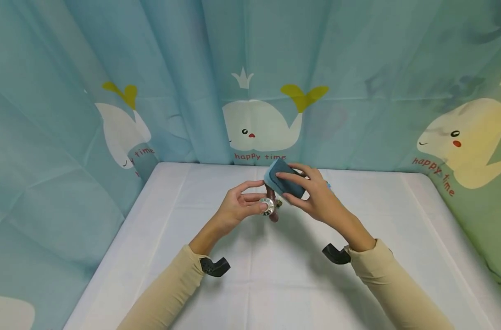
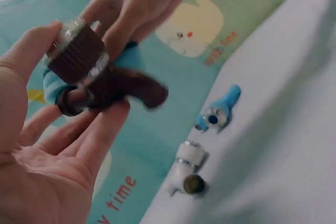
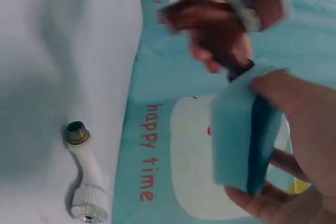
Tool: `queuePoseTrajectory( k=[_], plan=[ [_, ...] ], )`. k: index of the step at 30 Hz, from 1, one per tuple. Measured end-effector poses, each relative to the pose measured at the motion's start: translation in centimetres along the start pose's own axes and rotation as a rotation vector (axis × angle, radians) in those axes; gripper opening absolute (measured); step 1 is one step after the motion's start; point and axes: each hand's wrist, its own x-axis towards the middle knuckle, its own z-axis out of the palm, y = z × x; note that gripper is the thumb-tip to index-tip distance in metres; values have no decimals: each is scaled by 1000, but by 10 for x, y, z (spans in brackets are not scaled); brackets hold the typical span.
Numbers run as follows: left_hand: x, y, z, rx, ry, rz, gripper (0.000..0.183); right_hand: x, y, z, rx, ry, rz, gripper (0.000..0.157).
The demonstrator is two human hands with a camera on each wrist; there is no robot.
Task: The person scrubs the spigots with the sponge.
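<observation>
My left hand (image 1: 239, 207) grips a dark brown plastic tap (image 1: 271, 193) by its ribbed knob, thumb on the silvery cap. In the left wrist view the tap (image 2: 113, 85) shows its curved spout pointing right. My right hand (image 1: 321, 195) pinches a two-tone blue sponge (image 1: 291, 178), light on one side and dark on the other. The right wrist view shows the sponge (image 3: 233, 129) against the end of the tap (image 3: 207, 17) opposite the knob. Both are held above the table. Part of the sponge is hidden behind the tap in the left wrist view.
On the white-covered table (image 1: 250, 284) lie a white tap (image 2: 189, 155) with a brass-coloured end and a blue tap (image 2: 227, 100). In the head view the hands mostly hide them. A blue curtain (image 1: 184, 68) with whale prints hangs along the back and sides.
</observation>
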Motion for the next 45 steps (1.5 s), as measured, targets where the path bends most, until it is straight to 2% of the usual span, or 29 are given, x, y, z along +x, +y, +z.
queuePoseTrajectory(
  k=[3,7,10,14,18,21,26,29,33,35,39,42,45],
  plan=[
    [-2,0,-1,-6,-4,-15,75,0,0,0,-11,-8,6,53],
    [-2,-1,0,-80,-28,-21,73,0,4,0,-5,-24,22,51],
    [-2,-2,3,-135,-36,-19,65,-4,11,-2,3,2,80,50],
    [-3,-3,2,-108,-15,-12,53,-11,16,-6,18,39,115,49],
    [-5,-5,0,-71,-6,-8,52,-15,16,-7,31,29,119,49],
    [-6,-6,-1,19,35,1,53,-19,15,-7,38,15,126,49],
    [-2,-8,-1,213,149,27,63,-19,10,-11,54,0,102,51],
    [0,-5,0,290,190,35,76,-15,3,-14,55,-8,58,54],
    [4,-2,0,358,216,1,98,-9,-11,-15,58,-34,-22,56],
    [5,-2,0,357,203,-23,101,-7,-18,-14,53,-64,-66,56],
    [6,-3,-1,292,131,-45,100,-5,-23,-10,7,-101,-132,55],
    [7,-4,-3,231,125,-70,98,-3,-20,-8,-35,-62,-126,56],
    [7,-4,-3,149,140,-102,95,-4,-18,-5,-22,-8,-109,60]
  ],
)
